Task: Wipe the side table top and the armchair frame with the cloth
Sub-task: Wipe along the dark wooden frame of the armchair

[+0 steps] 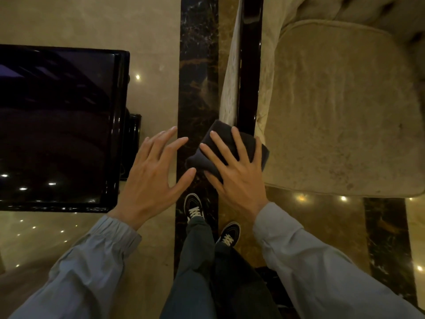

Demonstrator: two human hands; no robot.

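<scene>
My right hand (239,171) lies flat with spread fingers on a folded dark cloth (220,139), pressing it onto the near end of the armchair's glossy black armrest frame (249,70). The armrest runs away from me, left of the beige seat cushion (345,111). My left hand (154,173) hovers with fingers spread and nothing in it, between the armchair and the side table. The side table's glossy black top (57,125) is at the left, with ceiling lights reflected in it.
The floor is polished marble, beige at the left (151,42) with a dark veined strip (197,65) running between table and chair. My shoes (194,207) stand on that strip. The armchair's tufted back (368,10) is at the top right.
</scene>
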